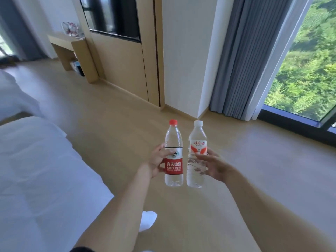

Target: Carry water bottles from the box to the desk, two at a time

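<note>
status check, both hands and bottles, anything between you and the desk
Left hand grips red-capped bottle, right hand grips white-capped bottle, both upright. Desk ahead at far left wall. Bare floor between; bed close on left.

A white wall corner (183,57) juts into the room over a pale wood floor (112,113). Left of it runs a wood-panelled wall (120,70) bearing a dark screen (111,15); farther left along that wall stands a light wood table (72,51). Right of the corner hang grey curtains (241,57), then a tall window (309,66) bright with green trees. Across the floor from the corner lies a white bed (36,170).
</note>
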Motion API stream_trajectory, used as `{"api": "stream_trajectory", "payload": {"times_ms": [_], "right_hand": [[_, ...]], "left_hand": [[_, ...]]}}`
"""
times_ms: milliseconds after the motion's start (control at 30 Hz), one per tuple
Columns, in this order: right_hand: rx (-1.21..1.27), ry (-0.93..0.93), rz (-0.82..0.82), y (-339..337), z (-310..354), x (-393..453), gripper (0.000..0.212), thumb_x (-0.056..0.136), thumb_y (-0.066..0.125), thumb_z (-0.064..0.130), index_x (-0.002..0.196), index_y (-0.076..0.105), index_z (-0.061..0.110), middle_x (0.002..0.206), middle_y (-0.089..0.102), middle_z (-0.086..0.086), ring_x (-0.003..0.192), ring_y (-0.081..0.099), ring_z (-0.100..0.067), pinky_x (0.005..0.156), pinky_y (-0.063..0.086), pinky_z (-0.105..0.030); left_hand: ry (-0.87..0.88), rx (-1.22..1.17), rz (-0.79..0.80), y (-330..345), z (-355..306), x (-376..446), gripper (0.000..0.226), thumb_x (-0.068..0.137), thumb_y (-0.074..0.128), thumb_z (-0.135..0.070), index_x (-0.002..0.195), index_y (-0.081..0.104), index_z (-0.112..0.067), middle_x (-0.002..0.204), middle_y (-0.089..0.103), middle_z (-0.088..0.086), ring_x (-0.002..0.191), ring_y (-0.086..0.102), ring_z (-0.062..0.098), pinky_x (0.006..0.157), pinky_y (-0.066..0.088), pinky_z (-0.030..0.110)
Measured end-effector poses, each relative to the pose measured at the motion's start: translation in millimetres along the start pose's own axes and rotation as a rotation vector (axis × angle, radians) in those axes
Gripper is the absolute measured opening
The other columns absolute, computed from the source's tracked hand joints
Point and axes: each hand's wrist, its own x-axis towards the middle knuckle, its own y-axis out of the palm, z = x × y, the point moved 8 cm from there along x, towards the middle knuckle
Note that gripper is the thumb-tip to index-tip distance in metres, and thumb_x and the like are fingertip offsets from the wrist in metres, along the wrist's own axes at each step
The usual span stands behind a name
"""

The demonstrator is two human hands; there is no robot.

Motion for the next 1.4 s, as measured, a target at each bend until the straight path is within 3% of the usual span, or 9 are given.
{"api": "stream_trajectory", "payload": {"times_ms": [200,400,567,733,900,1033,1233,1333,1400], "right_hand": [[-0.082,0.062,0.046,-1,28,78,0.057,0.067,0.085,0.022,0.120,0.066,0.019,0.113,0.073,-0.012,0.104,0.071,-0.028,0.087,0.055,-0.051],[-0.154,0.090,0.068,9,58,170,0.062,0.068,0.086,0.022,0.125,0.063,0.015,0.117,0.072,-0.014,0.107,0.070,-0.030,0.081,0.056,-0.047],[-0.223,0.080,0.081,35,103,267,0.063,0.070,0.088,0.020,0.128,0.062,0.014,0.120,0.071,-0.016,0.113,0.067,-0.033,0.092,0.054,-0.052],[-0.257,0.077,0.160,82,134,365,0.059,0.074,0.083,0.018,0.129,0.062,0.015,0.126,0.067,-0.019,0.120,0.063,-0.036,0.103,0.047,-0.058],[-0.272,0.112,0.213,133,148,439,0.066,0.069,0.081,0.019,0.131,0.059,0.008,0.132,0.059,-0.028,0.119,0.060,-0.041,0.099,0.046,-0.058],[-0.307,0.139,0.279,169,155,500,0.065,0.069,0.080,0.019,0.130,0.059,0.008,0.131,0.061,-0.027,0.125,0.056,-0.045,0.106,0.042,-0.063],[-0.316,0.195,0.370,214,161,603,0.052,0.075,0.077,0.013,0.125,0.062,0.009,0.122,0.063,-0.027,0.110,0.060,-0.035,0.102,0.045,-0.061],[-0.309,0.227,0.441,235,168,663,0.050,0.079,0.074,0.010,0.127,0.061,0.011,0.116,0.064,-0.020,0.107,0.060,-0.032,0.098,0.048,-0.057],[-0.308,0.249,0.480,248,177,704,0.053,0.079,0.074,0.009,0.130,0.060,0.013,0.112,0.067,-0.015,0.104,0.063,-0.028,0.089,0.053,-0.051]], "left_hand": [[0.052,0.008,-0.052,-20,-31,53,0.054,0.073,0.082,-0.028,0.123,0.061,-0.025,0.110,0.072,0.008,0.095,0.066,0.027,0.077,0.056,0.042],[0.086,-0.047,-0.074,-60,-69,127,0.053,0.064,0.082,-0.033,0.113,0.062,-0.039,0.113,0.074,0.008,0.101,0.067,0.028,0.088,0.054,0.048],[0.128,-0.046,-0.106,-111,-119,200,0.046,0.068,0.084,-0.032,0.109,0.065,-0.041,0.101,0.077,0.002,0.098,0.069,0.026,0.086,0.055,0.047],[0.150,-0.055,-0.158,-179,-167,260,0.033,0.082,0.080,-0.025,0.109,0.069,-0.041,0.109,0.076,0.003,0.100,0.071,0.026,0.090,0.055,0.049],[0.153,-0.041,-0.226,-241,-202,295,0.037,0.077,0.082,-0.031,0.112,0.070,-0.038,0.109,0.076,0.004,0.103,0.070,0.031,0.094,0.055,0.055],[0.164,-0.070,-0.292,-290,-223,319,0.044,0.070,0.085,-0.036,0.110,0.069,-0.040,0.108,0.076,0.005,0.103,0.072,0.031,0.089,0.058,0.055],[0.143,-0.108,-0.418,-358,-248,367,0.055,0.063,0.088,-0.039,0.114,0.067,-0.040,0.110,0.076,0.005,0.102,0.072,0.032,0.089,0.057,0.056],[0.151,-0.103,-0.474,-393,-269,402,0.049,0.065,0.087,-0.038,0.111,0.068,-0.040,0.107,0.076,0.006,0.098,0.073,0.030,0.088,0.058,0.053],[0.156,-0.123,-0.514,-414,-286,426,0.049,0.066,0.087,-0.037,0.111,0.068,-0.041,0.106,0.076,0.006,0.093,0.074,0.026,0.083,0.059,0.048]]}}
